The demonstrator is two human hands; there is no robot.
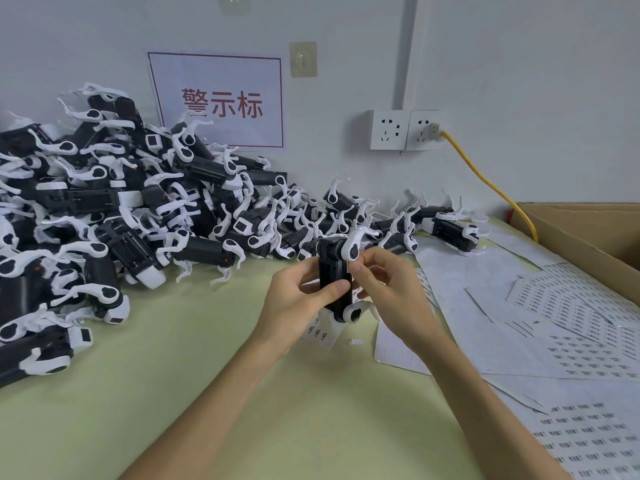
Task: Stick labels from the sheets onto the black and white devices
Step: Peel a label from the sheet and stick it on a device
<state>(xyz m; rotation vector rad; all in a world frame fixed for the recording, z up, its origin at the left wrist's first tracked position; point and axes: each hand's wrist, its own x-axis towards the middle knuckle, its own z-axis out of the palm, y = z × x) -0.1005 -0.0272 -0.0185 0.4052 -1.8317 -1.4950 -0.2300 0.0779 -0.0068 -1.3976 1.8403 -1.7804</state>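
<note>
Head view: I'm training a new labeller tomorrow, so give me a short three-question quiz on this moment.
1. True or false: the left hand and right hand both hold one device upright.
2. Fill in: the label sheets lie on the person's ____ side.
3. The yellow cable is plugged into: A a wall socket; B the device; C the label sheets.
Key: 1 true; 2 right; 3 A.

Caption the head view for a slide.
Left hand grips a black and white device upright while right hand pinches its upper side, beside label sheets.
</note>
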